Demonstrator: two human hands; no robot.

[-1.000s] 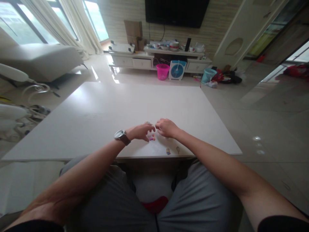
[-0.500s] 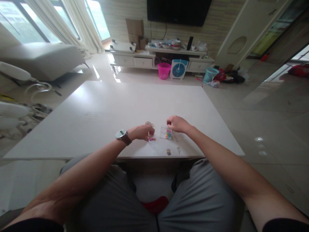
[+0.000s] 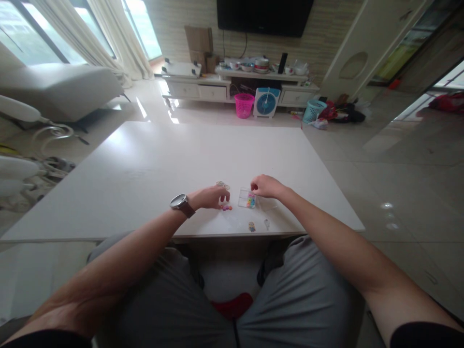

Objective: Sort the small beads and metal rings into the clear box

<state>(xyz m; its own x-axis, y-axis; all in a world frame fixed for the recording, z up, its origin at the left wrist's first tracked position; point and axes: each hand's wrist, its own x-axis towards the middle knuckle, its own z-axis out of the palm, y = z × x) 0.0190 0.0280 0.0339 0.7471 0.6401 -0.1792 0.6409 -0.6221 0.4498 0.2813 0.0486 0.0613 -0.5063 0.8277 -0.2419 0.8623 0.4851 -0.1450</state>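
Note:
My left hand (image 3: 213, 196), with a watch (image 3: 179, 201) on its wrist, hovers at a small cluster of pink, purple and orange beads (image 3: 226, 208); its fingers are bent and apart. Just behind its fingers lies a small pale bundle (image 3: 222, 185). A clear compartment box (image 3: 243, 198) holds coloured beads (image 3: 251, 199) in its right part. At the box's far right corner is my right hand (image 3: 266, 186), fingers curled together; what they hold is hidden. A faint clear outline (image 3: 270, 209), its kind unclear, shows below that hand. Nearer me lie a yellow-and-blue figure charm (image 3: 252, 226) and a small silvery piece (image 3: 267, 224).
The white table (image 3: 181, 154) has its front edge close to my knees. Beyond it stand a pink basket (image 3: 244, 105), a blue fan (image 3: 266, 102), a light-blue basket (image 3: 313, 111) and a low cabinet (image 3: 212, 92) with dishes on top. Chairs (image 3: 21, 166) are at the left.
My left fingers have drawn slightly up from the beads, leaving more of them visible. The right hand stays at the box corner. The view has shifted a little.

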